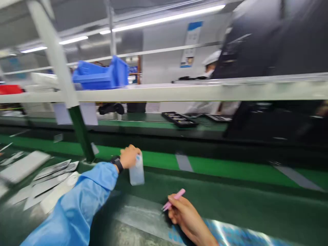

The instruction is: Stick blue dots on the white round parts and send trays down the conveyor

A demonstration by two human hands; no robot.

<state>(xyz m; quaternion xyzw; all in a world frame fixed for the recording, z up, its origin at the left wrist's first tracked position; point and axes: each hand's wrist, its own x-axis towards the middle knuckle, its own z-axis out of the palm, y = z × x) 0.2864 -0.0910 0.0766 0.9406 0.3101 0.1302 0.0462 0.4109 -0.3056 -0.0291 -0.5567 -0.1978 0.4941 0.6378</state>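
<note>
My left hand [130,156], in a blue sleeve with a dark watch at the wrist, reaches toward the far side of the green bench. Its fingers are closed around the top of a translucent white rectangular piece [137,172], which stands upright with its lower end near the bench surface; blur hides its exact kind. Lower down, my right hand [183,215] pinches a pink pen-like tool [177,197] with a thin metal tip pointing left. That tip is just above a pale, shiny sheet [146,215] on the bench.
Flat white and grey parts [51,181] lie at the left. A white-and-green post [77,123] rises behind them to a white shelf rail [159,93] bearing a blue bin [102,75]. A black tray [179,119] is beyond; a person in a white cap [212,58] stands at the back.
</note>
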